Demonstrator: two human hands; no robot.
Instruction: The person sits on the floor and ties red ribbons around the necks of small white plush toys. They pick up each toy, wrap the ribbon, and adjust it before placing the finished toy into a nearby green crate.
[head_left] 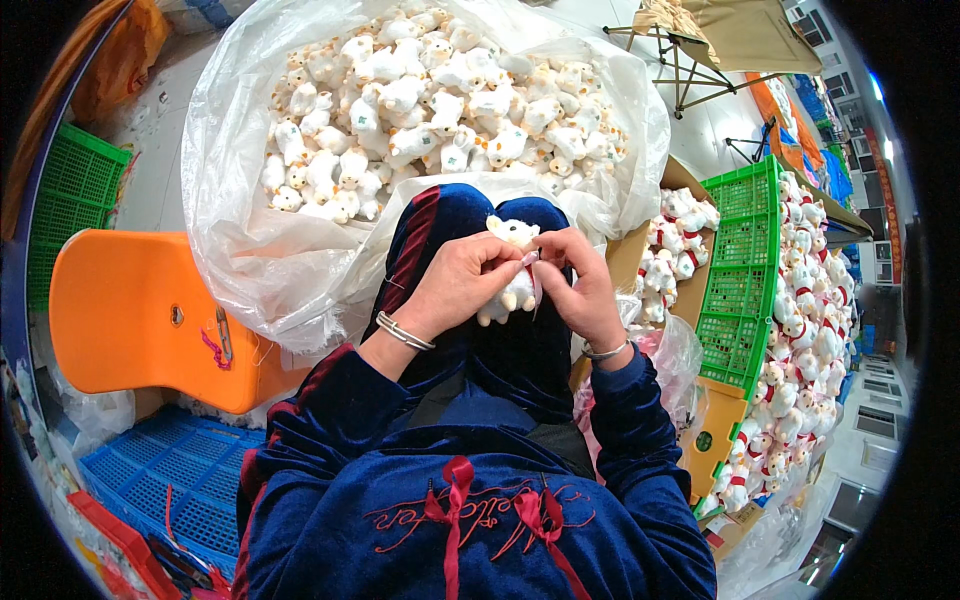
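1. Two bare hands are working at the neck of one white plush animal (508, 294), which is resting on the person's lap, on dark blue velour trousers (418, 245), its head pointing away from the body and its feet toward it.
2. The left hand (458, 283) is pinching a pink ribbon (530, 260) between thumb and forefinger, just below the toy's head.
3. The right hand (588, 290) is holding its bent forefinger and thumb beside the same ribbon; whether they are closing on it, I cannot tell.
4. Judging from this, the step in hand is fastening the ribbon at the neck; the fingers are hiding any knot.
5. The next move is probably calling for a steady left pinch and a gentle pull from the right, keeping the soft body from twisting.
6. Beyond the knees, a clear plastic bag (228, 170) is holding a heap of white plush toys (420, 110); to the right, toys with red neckbands (800, 350) are lying behind the wall of a green plastic crate (738, 285).
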